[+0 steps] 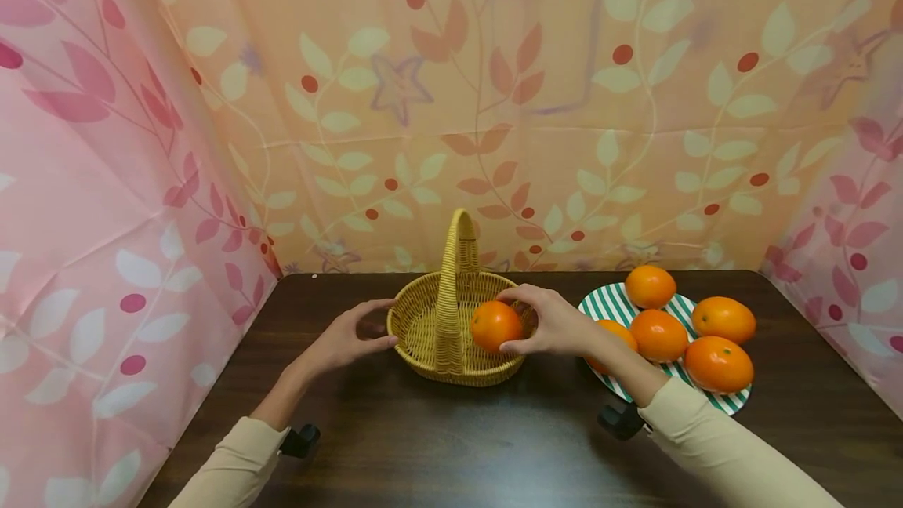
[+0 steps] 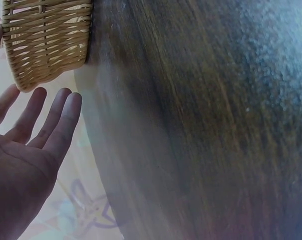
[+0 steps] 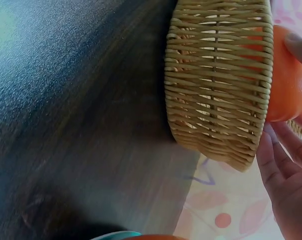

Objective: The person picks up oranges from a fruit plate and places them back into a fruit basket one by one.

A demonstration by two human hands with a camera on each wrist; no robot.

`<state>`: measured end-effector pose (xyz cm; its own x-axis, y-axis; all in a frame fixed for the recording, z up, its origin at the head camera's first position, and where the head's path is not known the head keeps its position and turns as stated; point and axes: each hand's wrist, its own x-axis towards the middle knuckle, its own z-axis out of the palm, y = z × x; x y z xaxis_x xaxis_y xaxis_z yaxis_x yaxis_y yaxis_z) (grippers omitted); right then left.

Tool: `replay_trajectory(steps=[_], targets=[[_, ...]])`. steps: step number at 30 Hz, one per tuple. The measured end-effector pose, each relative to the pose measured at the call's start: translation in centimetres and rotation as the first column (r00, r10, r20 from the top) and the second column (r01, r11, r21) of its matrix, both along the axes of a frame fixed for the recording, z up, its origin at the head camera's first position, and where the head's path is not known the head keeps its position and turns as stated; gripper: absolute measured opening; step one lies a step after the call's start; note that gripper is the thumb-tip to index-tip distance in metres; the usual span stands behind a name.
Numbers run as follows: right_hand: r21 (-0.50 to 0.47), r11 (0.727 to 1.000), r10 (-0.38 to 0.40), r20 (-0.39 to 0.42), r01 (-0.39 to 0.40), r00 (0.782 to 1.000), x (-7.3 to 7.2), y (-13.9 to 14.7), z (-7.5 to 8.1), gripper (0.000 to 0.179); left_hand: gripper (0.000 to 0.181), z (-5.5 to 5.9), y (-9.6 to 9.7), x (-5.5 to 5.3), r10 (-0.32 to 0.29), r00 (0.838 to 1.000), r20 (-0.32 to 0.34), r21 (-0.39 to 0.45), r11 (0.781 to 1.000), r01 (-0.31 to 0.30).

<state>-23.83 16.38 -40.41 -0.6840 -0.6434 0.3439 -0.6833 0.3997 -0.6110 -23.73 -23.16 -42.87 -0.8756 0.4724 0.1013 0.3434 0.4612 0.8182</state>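
Observation:
A yellow wicker basket (image 1: 416,363) with a tall arched handle stands at the middle of the dark table. My right hand (image 1: 553,324) holds an orange (image 1: 491,326) between thumb and fingers, inside the right half of the basket. In the right wrist view the orange (image 3: 288,85) shows partly above the rim and partly through the weave. At the basket's left end is my left hand (image 1: 349,335), its thumb and fingertips at the rim. Its fingers look loosely extended in the left wrist view, beside the wicker wall (image 2: 48,45).
To the right lies a plate (image 1: 600,300) with green and white stripes, bearing several oranges (image 1: 658,335). My right forearm passes over its left part. A patterned curtain (image 1: 451,100) hangs behind the table (image 1: 423,445) and along both sides.

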Motion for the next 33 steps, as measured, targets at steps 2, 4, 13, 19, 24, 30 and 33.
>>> replay_trajectory(steps=[2,4,13,19,24,30,33], targets=[[0.016,1.0,0.001,-0.016,-0.001,1.0,-0.1,-0.2,-0.1,0.065,0.067,0.1,0.0,0.0,0.0,1.0,-0.003,-0.003,1.0,0.0],[0.026,1.0,0.004,-0.017,-0.004,1.0,-0.2,-0.5,-0.1,0.065,0.067,0.1,0.0,0.0,0.0,1.0,-0.004,-0.005,1.0,0.0],[0.09,0.996,0.012,-0.024,-0.01,1.0,-0.5,-1.1,-0.5,0.063,0.067,0.2,0.0,0.0,-0.007,1.0,-0.002,-0.003,1.0,0.007],[0.121,0.993,0.011,-0.03,-0.007,0.999,-0.5,-1.4,-0.8,0.064,0.067,0.2,0.0,0.1,-0.001,1.0,-0.005,-0.008,1.0,0.001],[0.145,0.989,0.003,-0.026,0.001,1.0,-0.5,-1.4,-0.9,0.065,0.067,0.2,0.1,0.2,-0.005,1.0,0.002,-0.001,1.0,0.005],[0.065,0.998,-0.005,-0.029,0.007,1.0,-0.4,-0.6,-0.6,0.048,0.067,0.1,0.0,0.2,-0.006,1.0,0.006,-0.002,1.0,0.006],[-0.008,1.0,-0.025,-0.061,0.024,0.998,-0.2,0.4,-0.2,0.038,0.067,0.0,0.0,0.0,-0.007,1.0,0.004,-0.01,1.0,0.007]])
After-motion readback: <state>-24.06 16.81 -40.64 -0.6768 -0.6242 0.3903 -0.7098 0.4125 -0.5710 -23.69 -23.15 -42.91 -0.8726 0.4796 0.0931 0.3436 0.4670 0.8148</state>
